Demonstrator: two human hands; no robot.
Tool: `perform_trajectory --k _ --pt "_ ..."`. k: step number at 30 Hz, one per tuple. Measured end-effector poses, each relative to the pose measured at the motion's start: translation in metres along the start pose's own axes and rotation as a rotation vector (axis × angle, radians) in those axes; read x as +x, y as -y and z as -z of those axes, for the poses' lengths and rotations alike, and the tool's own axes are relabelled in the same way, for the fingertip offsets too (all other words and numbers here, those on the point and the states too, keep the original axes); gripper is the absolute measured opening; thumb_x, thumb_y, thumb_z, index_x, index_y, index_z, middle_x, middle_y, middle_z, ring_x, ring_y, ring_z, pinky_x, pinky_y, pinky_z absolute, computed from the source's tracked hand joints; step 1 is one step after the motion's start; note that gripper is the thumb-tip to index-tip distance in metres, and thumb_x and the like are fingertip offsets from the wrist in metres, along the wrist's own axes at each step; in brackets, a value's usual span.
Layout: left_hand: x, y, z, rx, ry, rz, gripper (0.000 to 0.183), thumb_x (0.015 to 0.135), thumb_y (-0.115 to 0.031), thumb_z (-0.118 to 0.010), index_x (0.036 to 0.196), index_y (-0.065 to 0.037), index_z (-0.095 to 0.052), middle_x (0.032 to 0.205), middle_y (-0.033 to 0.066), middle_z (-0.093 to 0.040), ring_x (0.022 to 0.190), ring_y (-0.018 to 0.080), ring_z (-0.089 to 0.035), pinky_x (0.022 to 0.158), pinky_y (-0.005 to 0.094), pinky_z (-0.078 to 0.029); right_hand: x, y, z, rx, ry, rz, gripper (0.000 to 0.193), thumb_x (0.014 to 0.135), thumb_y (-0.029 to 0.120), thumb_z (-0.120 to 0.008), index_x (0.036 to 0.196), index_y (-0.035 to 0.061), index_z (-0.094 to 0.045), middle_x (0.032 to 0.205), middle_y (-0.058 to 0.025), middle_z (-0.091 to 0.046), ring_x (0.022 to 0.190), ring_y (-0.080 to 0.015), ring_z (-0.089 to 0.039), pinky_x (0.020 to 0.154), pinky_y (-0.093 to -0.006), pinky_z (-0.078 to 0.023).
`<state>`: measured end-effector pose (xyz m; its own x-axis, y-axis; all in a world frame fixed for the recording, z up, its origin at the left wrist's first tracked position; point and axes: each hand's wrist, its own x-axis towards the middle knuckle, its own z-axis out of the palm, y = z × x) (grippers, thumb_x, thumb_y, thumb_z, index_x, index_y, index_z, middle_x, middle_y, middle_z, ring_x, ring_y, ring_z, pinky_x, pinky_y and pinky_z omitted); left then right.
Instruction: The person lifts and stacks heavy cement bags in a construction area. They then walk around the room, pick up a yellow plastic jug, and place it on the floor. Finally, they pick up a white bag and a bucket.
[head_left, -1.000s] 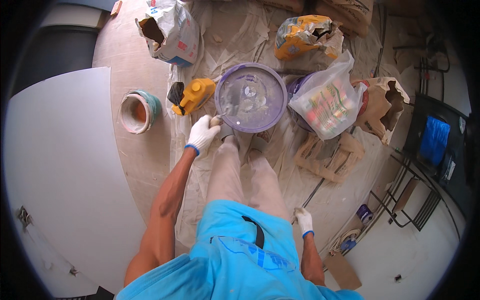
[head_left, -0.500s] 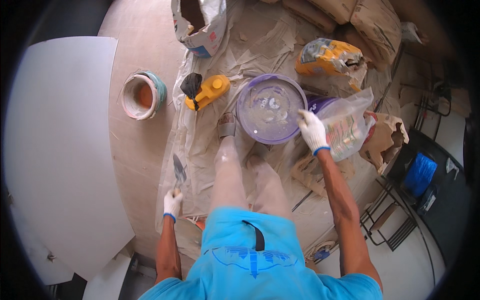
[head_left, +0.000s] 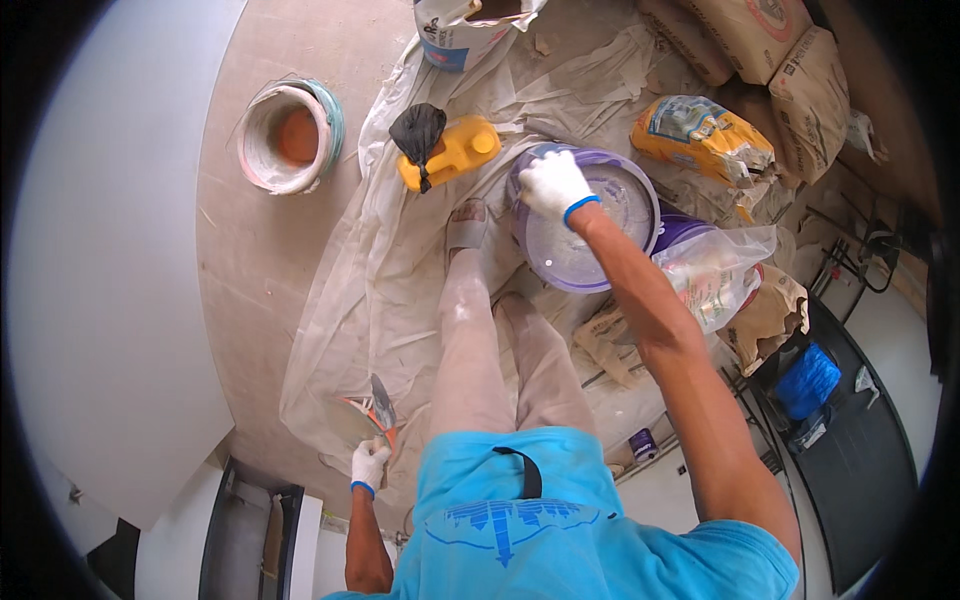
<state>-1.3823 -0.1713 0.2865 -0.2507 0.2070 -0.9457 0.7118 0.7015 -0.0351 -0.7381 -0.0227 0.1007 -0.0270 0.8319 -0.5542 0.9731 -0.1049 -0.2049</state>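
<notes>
My left hand (head_left: 370,464), in a white glove with a blue cuff, is closed round the handle of a trowel (head_left: 382,403) with a dark grey blade. An orange-edged thing (head_left: 392,440) shows beside the trowel; its kind is unclear. In front of my feet stands a round purple bucket (head_left: 585,288) with a dusty, grey-smeared lid (head_left: 622,212) on top. My right hand (head_left: 557,186), gloved the same way, reaches over the lid to its far left rim. Its fingers are curled closed there, and the fingertips are partly hidden.
Left of the bucket lie a yellow jerrycan (head_left: 455,152) and a black plastic bag (head_left: 417,130). A plaster-crusted pail (head_left: 283,137) stands farther left. A yellow sack (head_left: 700,140), a clear plastic bag (head_left: 720,275) and brown paper sacks (head_left: 812,100) crowd the right. Rumpled sheeting (head_left: 335,330) covers the floor.
My right hand has moved from the lid's right rim across to its far left rim. My left hand, with the trowel, has come lower and slightly right. The view has shifted.
</notes>
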Motion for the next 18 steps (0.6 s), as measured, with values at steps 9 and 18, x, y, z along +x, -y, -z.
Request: perform_trajectory --k 9,18 --pt "-0.006 -0.012 0.000 -0.020 0.046 -0.007 0.036 0.083 -0.015 -0.072 0.111 0.007 -0.066 0.084 0.0074 -0.066 0.074 0.0122 -0.059 0.066 0.0293 -0.049 0.005 0.081 -0.059 -0.384 0.243 0.181 0.033 0.092 0.030 -0.057 0.109 0.0131 -0.080 0.113 -0.0118 -0.074 0.118 -0.0349 -0.063 0.108 -0.0642 -0.034" --pt "-0.002 -0.049 0.021 -0.016 0.036 -0.003 0.032 0.085 -0.014 -0.069 0.107 0.008 -0.065 0.083 0.0061 -0.065 0.073 0.0131 -0.059 0.066 0.0293 -0.049 -0.004 0.087 -0.077 -0.505 0.243 0.205 0.037 0.094 0.031 -0.055 0.114 0.0123 -0.079 0.121 -0.0147 -0.072 0.123 -0.0385 -0.060 0.111 -0.0636 -0.033"
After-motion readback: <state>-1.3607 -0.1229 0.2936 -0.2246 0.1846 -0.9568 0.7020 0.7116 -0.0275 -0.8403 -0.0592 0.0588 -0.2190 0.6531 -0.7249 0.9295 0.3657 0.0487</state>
